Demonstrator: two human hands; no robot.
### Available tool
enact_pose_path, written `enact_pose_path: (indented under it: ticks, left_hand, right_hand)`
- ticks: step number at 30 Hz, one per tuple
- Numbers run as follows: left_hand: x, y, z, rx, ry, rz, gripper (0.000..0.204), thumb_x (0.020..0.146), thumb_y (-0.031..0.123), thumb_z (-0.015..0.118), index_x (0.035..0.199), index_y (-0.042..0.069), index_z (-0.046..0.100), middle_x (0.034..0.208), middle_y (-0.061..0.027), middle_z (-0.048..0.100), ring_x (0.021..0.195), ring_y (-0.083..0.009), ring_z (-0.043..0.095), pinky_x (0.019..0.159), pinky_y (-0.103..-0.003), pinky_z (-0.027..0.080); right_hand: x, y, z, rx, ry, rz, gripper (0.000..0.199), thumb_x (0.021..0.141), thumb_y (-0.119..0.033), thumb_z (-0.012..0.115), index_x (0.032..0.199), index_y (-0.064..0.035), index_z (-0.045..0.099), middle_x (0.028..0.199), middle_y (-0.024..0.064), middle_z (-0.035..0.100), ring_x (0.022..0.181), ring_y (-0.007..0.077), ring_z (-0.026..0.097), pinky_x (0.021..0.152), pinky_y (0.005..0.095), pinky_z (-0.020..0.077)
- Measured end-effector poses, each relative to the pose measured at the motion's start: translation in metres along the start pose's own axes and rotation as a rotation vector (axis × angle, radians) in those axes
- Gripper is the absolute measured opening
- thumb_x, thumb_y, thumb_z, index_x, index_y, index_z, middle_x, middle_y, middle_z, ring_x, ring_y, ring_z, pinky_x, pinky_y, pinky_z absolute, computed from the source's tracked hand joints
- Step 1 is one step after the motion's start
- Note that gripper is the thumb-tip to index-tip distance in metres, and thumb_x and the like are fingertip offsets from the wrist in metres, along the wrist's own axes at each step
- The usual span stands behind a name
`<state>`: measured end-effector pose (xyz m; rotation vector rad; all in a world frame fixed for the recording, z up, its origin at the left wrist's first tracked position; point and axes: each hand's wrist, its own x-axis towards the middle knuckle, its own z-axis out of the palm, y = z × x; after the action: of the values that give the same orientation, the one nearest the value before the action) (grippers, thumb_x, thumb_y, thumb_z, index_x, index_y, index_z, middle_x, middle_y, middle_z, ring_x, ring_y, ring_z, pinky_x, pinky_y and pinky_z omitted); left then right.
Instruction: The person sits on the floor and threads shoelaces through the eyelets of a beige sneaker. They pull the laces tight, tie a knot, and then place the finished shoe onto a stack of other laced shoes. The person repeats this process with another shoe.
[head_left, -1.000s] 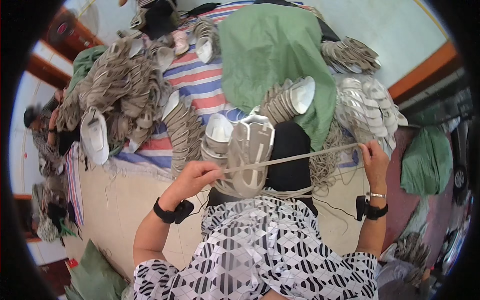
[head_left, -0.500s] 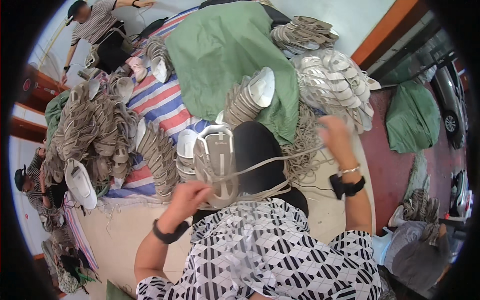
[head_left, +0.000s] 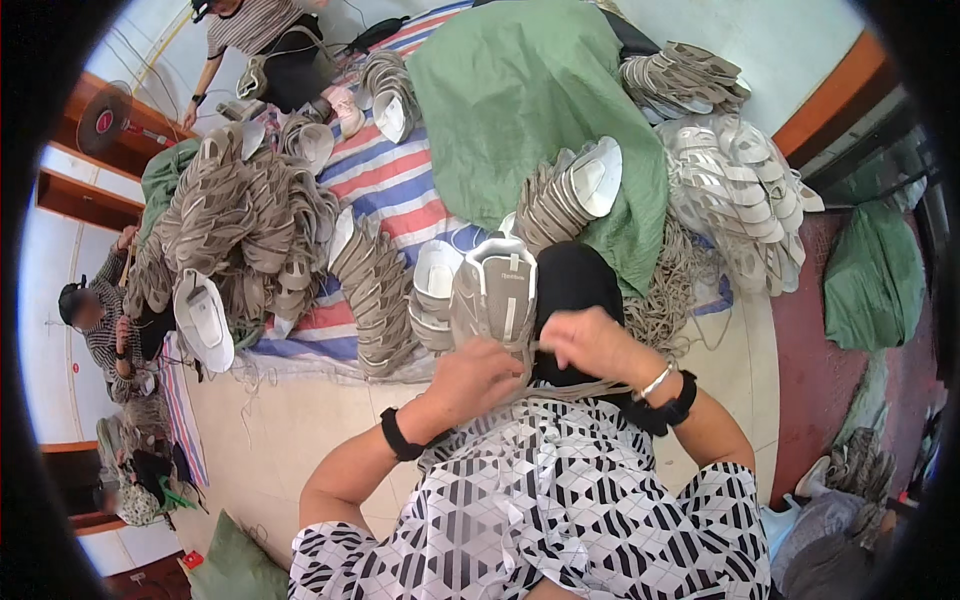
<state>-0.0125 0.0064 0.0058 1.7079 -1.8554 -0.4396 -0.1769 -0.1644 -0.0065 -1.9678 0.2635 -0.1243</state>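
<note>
right hand (head_left: 598, 345) moved in beside left hand (head_left: 478, 378) | shoe upper (head_left: 495, 295) touching

**One head camera, looking straight down**

We're riding on the person's head, fisheye lens tipped steeply down over the patterned lap, close on the left hand (head_left: 478, 375) and right hand (head_left: 592, 345). It faces forward across the floor to heaped shoe uppers (head_left: 240, 225) (edges bending hard at the rim). Only this one view, so nothing is shared.
</note>
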Motion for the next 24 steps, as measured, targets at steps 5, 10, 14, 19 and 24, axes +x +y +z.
enact_pose_path:
  ticks: [5,10,14,19,24]
  left_hand:
    - [-0.009,-0.004,0.026,0.049,-0.174,0.096,0.011,0.076,0.015,0.068,0.087,0.016,0.066,0.079,-0.004,0.057,0.069,-0.0266,0.06,0.058,-0.036,0.05]
    - [-0.01,-0.006,0.032,0.043,-0.215,0.064,0.007,0.076,0.014,0.066,0.083,0.014,0.064,0.075,-0.004,0.054,0.07,-0.0255,0.061,0.058,-0.037,0.05]
    - [-0.009,-0.013,0.042,0.053,-0.241,0.059,0.009,0.076,0.014,0.067,0.084,0.013,0.064,0.078,-0.0043,0.056,0.07,-0.0259,0.061,0.059,-0.037,0.05]
    - [-0.01,-0.018,0.036,-0.23,-0.085,0.019,0.012,0.078,0.009,0.068,0.089,0.01,0.065,0.079,-0.0038,0.059,0.067,-0.0217,0.059,0.059,-0.032,0.048]
    - [-0.011,-0.035,0.03,-0.327,0.354,-0.491,0.012,0.077,0.007,0.07,0.087,0.007,0.062,0.07,-0.0005,0.054,0.06,-0.0116,0.05,0.057,-0.026,0.043]
  right_hand:
    - [0.052,0.018,-0.007,0.283,0.168,0.213,0.015,0.09,-0.015,0.056,0.083,-0.0017,0.059,0.069,0.0036,0.062,0.053,0.0105,0.054,0.049,0.0261,0.0437]
    - [0.089,0.039,0.022,0.101,0.282,0.111,0.013,0.087,-0.013,0.057,0.083,-0.0012,0.057,0.064,0.0043,0.059,0.053,0.0114,0.055,0.05,0.0272,0.0441]
    - [0.084,0.038,0.025,0.081,0.341,0.105,0.013,0.086,-0.012,0.059,0.082,0.0001,0.059,0.063,0.0058,0.059,0.056,0.0132,0.056,0.053,0.0289,0.0449]
    - [0.042,0.02,0.033,-0.016,0.386,0.103,0.013,0.083,-0.012,0.064,0.081,0.0006,0.066,0.066,0.0057,0.063,0.058,0.011,0.056,0.055,0.0265,0.0446]
    - [0.015,0.016,0.039,0.055,0.291,0.246,0.011,0.078,-0.012,0.065,0.08,-0.0016,0.065,0.071,0.0159,0.064,0.064,0.029,0.063,0.059,0.0346,0.0485]
